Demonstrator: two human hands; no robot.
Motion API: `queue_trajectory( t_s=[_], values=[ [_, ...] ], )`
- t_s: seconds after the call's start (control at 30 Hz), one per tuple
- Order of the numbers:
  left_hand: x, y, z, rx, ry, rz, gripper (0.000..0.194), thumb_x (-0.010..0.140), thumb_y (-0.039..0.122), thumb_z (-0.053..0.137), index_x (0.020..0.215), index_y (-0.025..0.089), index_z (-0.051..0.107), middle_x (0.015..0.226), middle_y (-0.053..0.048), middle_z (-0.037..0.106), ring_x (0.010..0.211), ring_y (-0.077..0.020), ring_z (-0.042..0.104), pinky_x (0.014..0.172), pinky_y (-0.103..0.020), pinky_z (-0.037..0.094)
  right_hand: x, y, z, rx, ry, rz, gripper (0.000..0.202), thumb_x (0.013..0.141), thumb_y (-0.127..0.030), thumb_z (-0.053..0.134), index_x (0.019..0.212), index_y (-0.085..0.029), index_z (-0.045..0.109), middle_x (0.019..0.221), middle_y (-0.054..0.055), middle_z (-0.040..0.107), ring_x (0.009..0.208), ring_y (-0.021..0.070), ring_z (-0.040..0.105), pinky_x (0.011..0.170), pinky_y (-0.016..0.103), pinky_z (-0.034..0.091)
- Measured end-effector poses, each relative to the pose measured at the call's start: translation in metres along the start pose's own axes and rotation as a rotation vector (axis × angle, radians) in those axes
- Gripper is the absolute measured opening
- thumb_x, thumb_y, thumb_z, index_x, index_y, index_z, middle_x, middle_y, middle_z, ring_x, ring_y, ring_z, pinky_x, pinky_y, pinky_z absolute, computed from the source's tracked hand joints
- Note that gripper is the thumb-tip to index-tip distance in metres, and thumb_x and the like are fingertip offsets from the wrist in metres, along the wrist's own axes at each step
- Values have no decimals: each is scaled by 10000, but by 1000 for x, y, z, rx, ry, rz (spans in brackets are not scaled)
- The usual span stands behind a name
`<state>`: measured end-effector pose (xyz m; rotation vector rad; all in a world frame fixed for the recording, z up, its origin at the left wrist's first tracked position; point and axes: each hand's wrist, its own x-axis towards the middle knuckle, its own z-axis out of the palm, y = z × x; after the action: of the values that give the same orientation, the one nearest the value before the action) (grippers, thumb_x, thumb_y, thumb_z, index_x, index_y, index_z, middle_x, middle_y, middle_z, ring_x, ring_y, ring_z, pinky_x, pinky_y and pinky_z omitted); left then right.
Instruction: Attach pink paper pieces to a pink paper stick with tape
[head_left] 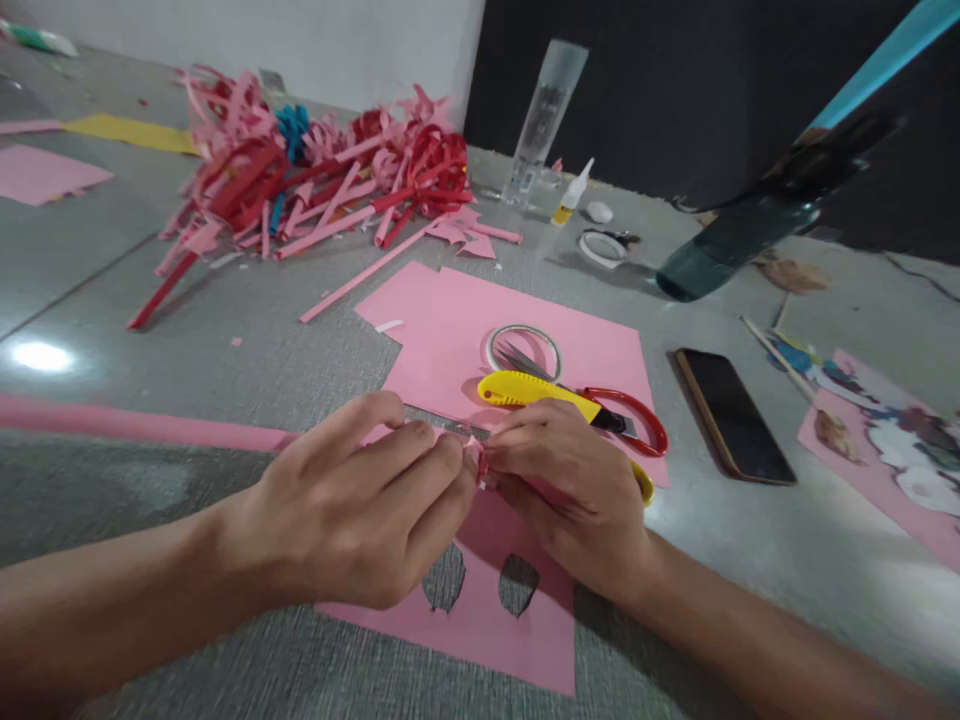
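My left hand is closed around a long rolled pink paper stick, which runs in from the left edge. Small pink and red paper shows between both hands at the stick's far end; its exact shape is mostly covered by fingers. The fingertips of my right hand pinch this piece. Beneath the hands lies a pink sheet with two leaf-shaped holes cut in it. Just beyond my right hand, a yellow box cutter rests over red-handled scissors and a tape roll.
Farther back is a pile of pink and red paper flowers. A clear tube, a glue bottle and a dark bottle stand behind. To the right lie a phone and paper scraps.
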<state>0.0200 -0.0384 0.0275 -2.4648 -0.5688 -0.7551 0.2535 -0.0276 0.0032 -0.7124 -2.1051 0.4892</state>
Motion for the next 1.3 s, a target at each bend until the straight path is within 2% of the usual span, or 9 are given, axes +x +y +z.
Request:
queue_trajectory(
  t_s=[0.33, 0.5, 0.6, 0.77, 0.9, 0.97, 1.07, 1.17, 1.3],
  values=[
    [0, -12, 3, -38, -54, -21, 123, 959, 65, 646, 980, 140, 742, 934, -23, 810, 767, -156, 735, 743, -368, 512, 1, -2, 1, -54, 42, 87, 154, 906, -89, 719, 1006, -206, 724, 906, 37, 791, 887, 195, 728, 844, 391, 561],
    [-3, -20, 7, -1, -122, -74, 138, 992, 101, 611, 1070, 131, 721, 893, -30, 794, 736, -176, 717, 758, -389, 497, -3, 0, 0, -121, 73, 161, 216, 919, -81, 681, 1061, -235, 736, 987, 28, 808, 973, 201, 742, 902, 392, 558],
    [-5, -22, 10, 1, -149, -113, 143, 1004, 100, 578, 1052, 141, 707, 853, -24, 777, 727, -187, 708, 767, -397, 489, -5, 0, -1, -131, 71, 187, 280, 894, -64, 691, 1109, -238, 734, 1046, 31, 810, 1029, 209, 739, 926, 392, 557],
    [-10, -21, 18, -59, -175, -161, 141, 992, 67, 559, 1031, 140, 673, 816, -15, 744, 723, -198, 700, 766, -405, 474, -4, 0, -2, -99, 84, 218, 277, 897, -69, 706, 1101, -251, 746, 1042, 23, 812, 999, 192, 742, 913, 377, 561],
    [-12, -22, 20, -119, -179, -197, 194, 1010, 146, 525, 1157, 109, 647, 907, -58, 760, 776, -232, 702, 780, -428, 482, -4, 0, -2, -58, 107, 261, 263, 903, -70, 705, 1077, -261, 753, 1037, 17, 816, 994, 194, 748, 896, 377, 570],
    [-12, -22, 18, -172, -173, -210, 309, 1020, 219, 495, 1269, 79, 612, 1075, -122, 764, 887, -277, 708, 800, -454, 495, -4, 0, -1, -53, 112, 242, 252, 904, -62, 705, 1057, -256, 752, 1011, 13, 818, 977, 190, 748, 892, 375, 569],
    [-9, -20, 15, -204, -146, -187, 389, 995, 304, 560, 1334, 116, 597, 1275, -157, 713, 1055, -333, 682, 837, -478, 505, -5, -1, 0, -75, 126, 162, 192, 918, -77, 711, 1027, -233, 741, 934, 14, 809, 917, 183, 742, 869, 371, 567],
    [-6, -14, 14, -204, -103, -159, 363, 950, 326, 672, 1265, 147, 642, 1237, -127, 731, 1077, -325, 675, 854, -467, 509, -5, -4, 0, -138, 121, 74, 126, 924, -104, 724, 1001, -203, 729, 861, 21, 785, 842, 181, 718, 813, 366, 564],
    [-4, -9, 15, -210, -77, -168, 199, 927, 203, 688, 1119, 152, 676, 1106, -76, 763, 1021, -278, 693, 835, -436, 508, -2, -8, -1, -171, 99, -5, 141, 891, -68, 748, 973, -180, 722, 824, 27, 772, 811, 185, 698, 788, 371, 562]
  ],
)
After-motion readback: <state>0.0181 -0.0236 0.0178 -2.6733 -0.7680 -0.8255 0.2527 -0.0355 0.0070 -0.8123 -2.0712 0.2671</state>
